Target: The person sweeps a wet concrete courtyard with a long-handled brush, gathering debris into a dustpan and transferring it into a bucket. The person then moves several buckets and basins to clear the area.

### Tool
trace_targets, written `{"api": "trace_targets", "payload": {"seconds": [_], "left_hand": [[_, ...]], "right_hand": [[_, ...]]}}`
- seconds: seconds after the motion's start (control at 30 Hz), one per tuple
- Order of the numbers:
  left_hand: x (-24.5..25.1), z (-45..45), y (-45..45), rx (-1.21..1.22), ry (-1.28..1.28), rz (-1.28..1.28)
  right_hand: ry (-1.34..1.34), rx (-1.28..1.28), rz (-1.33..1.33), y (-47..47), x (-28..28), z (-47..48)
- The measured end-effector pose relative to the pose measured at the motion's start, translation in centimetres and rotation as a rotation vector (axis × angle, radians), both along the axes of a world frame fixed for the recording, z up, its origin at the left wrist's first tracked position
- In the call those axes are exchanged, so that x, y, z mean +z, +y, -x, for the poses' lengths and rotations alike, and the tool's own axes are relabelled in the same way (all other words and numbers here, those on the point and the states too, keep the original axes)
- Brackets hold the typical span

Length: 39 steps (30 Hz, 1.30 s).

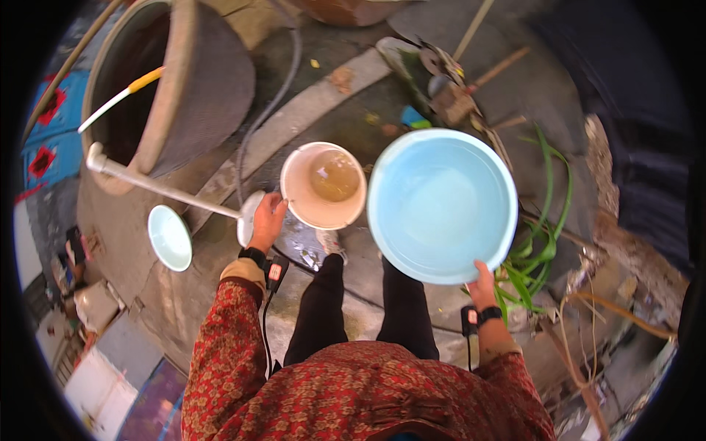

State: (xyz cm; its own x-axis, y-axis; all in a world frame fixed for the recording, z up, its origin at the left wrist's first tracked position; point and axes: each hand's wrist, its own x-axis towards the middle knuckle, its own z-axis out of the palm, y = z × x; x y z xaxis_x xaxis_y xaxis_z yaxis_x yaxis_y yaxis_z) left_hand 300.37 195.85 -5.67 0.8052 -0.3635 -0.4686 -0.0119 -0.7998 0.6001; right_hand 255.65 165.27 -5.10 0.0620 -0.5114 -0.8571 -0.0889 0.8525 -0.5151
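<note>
My left hand (267, 219) has its fingers closed at the rim of a beige plastic bucket (309, 204), on the bucket's left side. Some yellowish water (335, 175) lies at the bottom of this bucket, and its mouth tips towards me. In my right hand (482, 285) is the lower right rim of a wide light-blue plastic basin (441, 204), the thumb lying over the edge. The basin seems to hold clear water. Beside my left hand, partly hidden by it, is the white head of a long-handled dipper (248, 218).
A large earthenware vat (215, 93) stands at upper left, with a yellow-and-white stick (121, 99) at its mouth. A small pale basin (170, 238) lies left. A grey hose (270, 105) crosses a stone kerb (309, 116). Green leafy plants (543, 248) grow right, near a wooden-handled tool (499, 69).
</note>
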Motion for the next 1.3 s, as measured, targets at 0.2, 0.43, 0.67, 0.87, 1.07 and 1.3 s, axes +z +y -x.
{"api": "trace_targets", "payload": {"seconds": [0.2,0.43,0.67,0.87,1.07,1.3], "left_hand": [[7.0,-15.4,-0.6,-0.251,-0.989,-0.173],[10.1,-29.6,-2.1,-0.163,-1.088,-0.403],[9.6,-33.4,-2.9,-0.133,-0.832,-0.522],[10.3,-32.7,-3.7,-0.066,-0.815,-0.566],[10.3,-32.9,-3.9,-0.063,-0.785,-0.571],[9.5,-33.3,-3.4,-0.074,-0.815,-0.578]], "right_hand": [[-0.038,0.023,-0.074,-0.4,5.2,-3.3],[-0.051,-0.05,-0.008,-2.0,6.6,-10.0],[-0.115,0.049,0.025,-3.0,9.5,-16.7],[-0.157,0.093,-0.028,-5.0,8.3,-27.2],[-0.059,0.261,-0.027,-7.8,2.7,-38.9],[0.044,0.367,0.025,-8.6,-9.3,-47.0]]}}
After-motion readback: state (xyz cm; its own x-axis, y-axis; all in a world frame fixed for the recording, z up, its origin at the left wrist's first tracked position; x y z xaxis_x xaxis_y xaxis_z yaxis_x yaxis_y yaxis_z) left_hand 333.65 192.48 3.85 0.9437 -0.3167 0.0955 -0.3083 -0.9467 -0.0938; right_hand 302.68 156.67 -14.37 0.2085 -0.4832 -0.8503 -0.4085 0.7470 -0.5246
